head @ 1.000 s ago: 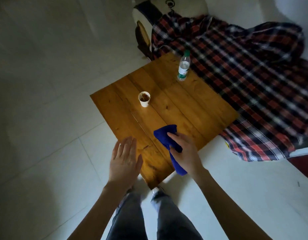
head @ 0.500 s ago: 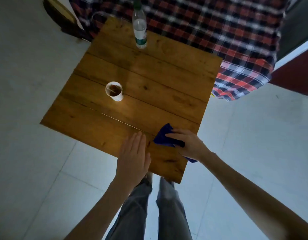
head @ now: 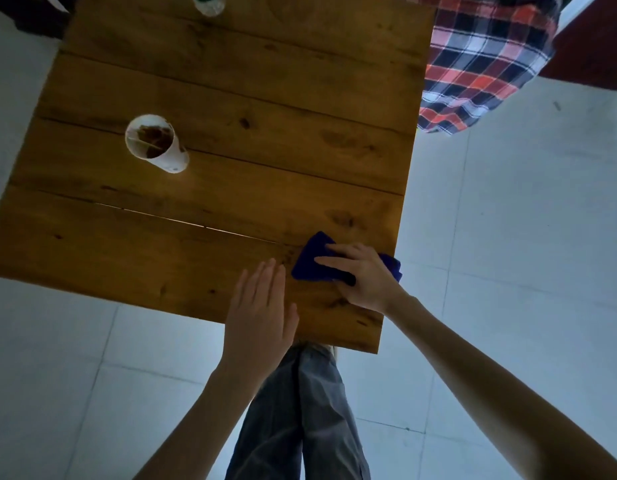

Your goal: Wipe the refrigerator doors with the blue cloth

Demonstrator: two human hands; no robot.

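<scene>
The blue cloth (head: 312, 261) lies bunched on the near right corner of a wooden table (head: 231, 81). My right hand (head: 364, 278) covers it, fingers laid over the top and thumb tucked against its near edge, gripping it. My left hand (head: 260, 317) is flat with straight fingers just left of the cloth, over the table's near edge, and holds nothing. No refrigerator is in view.
A white paper cup (head: 156, 142) with brown residue stands on the left of the table. The base of a plastic bottle (head: 208, 3) shows at the top edge. A plaid fabric (head: 480, 60) hangs beyond the table's right side. White tiled floor surrounds the table.
The view has closed in on the table and tilted down. My right hand has bunched the cloth up from the table edge. My left hand stays flat beside it.
</scene>
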